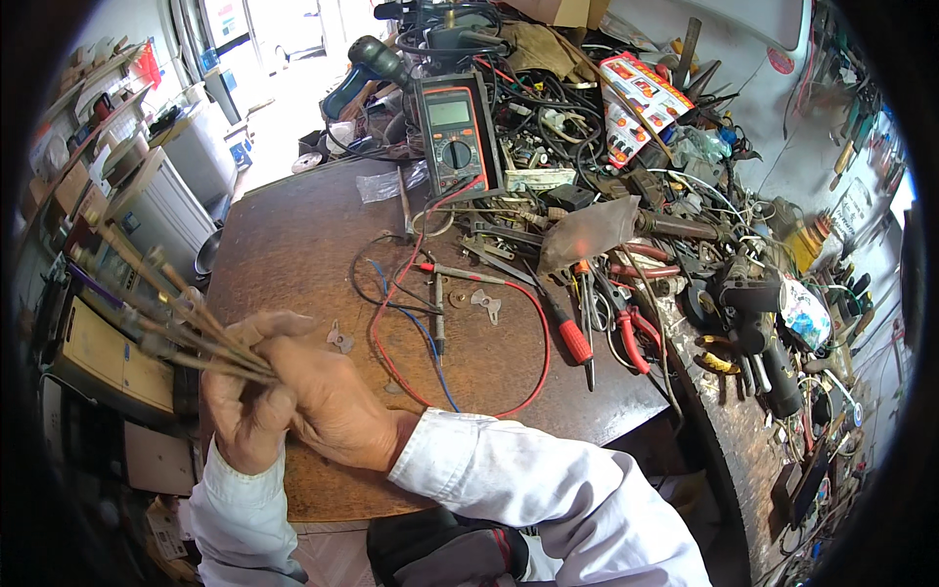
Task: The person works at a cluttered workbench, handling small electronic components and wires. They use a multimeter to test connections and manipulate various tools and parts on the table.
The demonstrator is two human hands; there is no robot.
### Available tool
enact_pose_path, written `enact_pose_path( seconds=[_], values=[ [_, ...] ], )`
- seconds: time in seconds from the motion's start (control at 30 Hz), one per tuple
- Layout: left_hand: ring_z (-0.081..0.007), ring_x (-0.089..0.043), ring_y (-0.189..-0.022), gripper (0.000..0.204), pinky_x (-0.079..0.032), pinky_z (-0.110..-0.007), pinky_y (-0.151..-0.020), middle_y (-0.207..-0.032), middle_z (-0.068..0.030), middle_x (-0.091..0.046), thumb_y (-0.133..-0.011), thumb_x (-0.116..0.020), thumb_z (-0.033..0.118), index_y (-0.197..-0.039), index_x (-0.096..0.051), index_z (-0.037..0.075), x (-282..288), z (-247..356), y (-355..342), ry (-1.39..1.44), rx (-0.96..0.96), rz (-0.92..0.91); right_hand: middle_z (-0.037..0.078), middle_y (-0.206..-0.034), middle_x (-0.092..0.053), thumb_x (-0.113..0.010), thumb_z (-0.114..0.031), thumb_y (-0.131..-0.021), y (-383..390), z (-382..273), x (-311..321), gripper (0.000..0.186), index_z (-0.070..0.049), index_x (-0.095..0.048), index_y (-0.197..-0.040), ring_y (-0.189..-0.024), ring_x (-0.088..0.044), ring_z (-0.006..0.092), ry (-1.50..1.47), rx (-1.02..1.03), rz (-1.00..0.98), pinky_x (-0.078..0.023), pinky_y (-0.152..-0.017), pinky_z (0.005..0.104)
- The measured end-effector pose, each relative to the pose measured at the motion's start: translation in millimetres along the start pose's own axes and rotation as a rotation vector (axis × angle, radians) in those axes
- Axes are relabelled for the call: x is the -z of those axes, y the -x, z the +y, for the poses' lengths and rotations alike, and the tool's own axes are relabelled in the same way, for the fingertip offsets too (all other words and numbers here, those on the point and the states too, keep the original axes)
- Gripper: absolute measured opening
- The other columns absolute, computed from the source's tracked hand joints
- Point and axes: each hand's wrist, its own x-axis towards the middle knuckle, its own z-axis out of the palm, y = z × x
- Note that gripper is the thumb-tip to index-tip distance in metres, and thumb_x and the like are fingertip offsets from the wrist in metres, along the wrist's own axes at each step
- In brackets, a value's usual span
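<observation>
My left hand [245, 416] and my right hand [333, 396] are together at the left of the wooden table [279, 245], both closed around a bundle of thin brownish rods [201, 333]. The rods fan up and left, blurred, with fittings along them; which fingers grip which rod is unclear. Beside my hands lie small metal plates [340, 340]. To the right are test probes [440, 323] with red and black leads, a blue wire [430, 347] and another metal plate [486, 308]. The multimeter [450, 137] stands at the back of the table.
A heap of tools and cables [558, 117] covers the back right, with red-handled screwdriver [572, 333] and pliers [631, 338] in front. A cluttered side bench [724, 440] runs down the right. Cabinets and shelves [117, 372] stand at left. A bright doorway [284, 49] is behind.
</observation>
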Motion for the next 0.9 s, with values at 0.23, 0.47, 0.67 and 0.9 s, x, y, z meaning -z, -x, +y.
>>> enact_pose_path(
  seconds=[0.23, 0.47, 0.67, 0.9],
  values=[
    [-0.0256, -0.059, -0.099, 0.025, -0.045, -0.043, -0.096, -0.095, -0.0153, -0.063, -0.103, -0.049, 0.024, -0.094, -0.053, 0.001, -2, -10, 4, 0.102, -0.085, 0.098, 0.024, -0.087, -0.060, -0.058, -0.018, -0.093, 13, 25, -8, 0.018, 0.000, -0.058, -0.089, -0.083, -0.060, 0.0452, 0.074, -0.113, -0.072, -0.048, -0.067, 0.0481],
    [-0.0259, -0.061, -0.092, 0.032, -0.047, -0.042, -0.092, -0.093, -0.0162, -0.064, -0.104, -0.046, 0.029, -0.089, -0.053, 0.001, -3, -17, 4, -0.061, 0.017, 0.025, 0.026, -0.091, -0.062, -0.060, -0.019, -0.090, 22, 29, -3, 0.022, 0.004, -0.061, -0.093, -0.086, -0.061, 0.0447, 0.111, -0.206, -0.203, -0.050, -0.072, 0.0489],
    [-0.0255, -0.062, -0.087, 0.038, -0.049, -0.038, -0.084, -0.085, -0.0129, -0.062, -0.105, -0.042, 0.037, -0.081, -0.041, 0.007, 4, -24, 1, 0.275, 0.195, 0.333, 0.023, -0.087, -0.064, -0.064, -0.018, -0.085, -7, -1, 18, 0.021, 0.003, -0.063, -0.087, -0.081, -0.063, 0.0403, 0.487, -0.115, -0.234, -0.051, -0.072, 0.0461],
    [-0.0064, -0.031, -0.048, 0.035, -0.033, -0.022, -0.044, -0.064, 0.0039, -0.035, -0.105, -0.042, 0.040, -0.081, -0.041, 0.015, 25, -21, -11, 0.606, 0.187, 0.630, 0.024, -0.079, -0.064, -0.074, -0.019, -0.077, -44, 8, 163, 0.025, 0.002, -0.063, -0.082, -0.074, -0.065, 0.0395, 1.043, -0.309, -0.104, -0.050, -0.066, 0.0458]
  ],
)
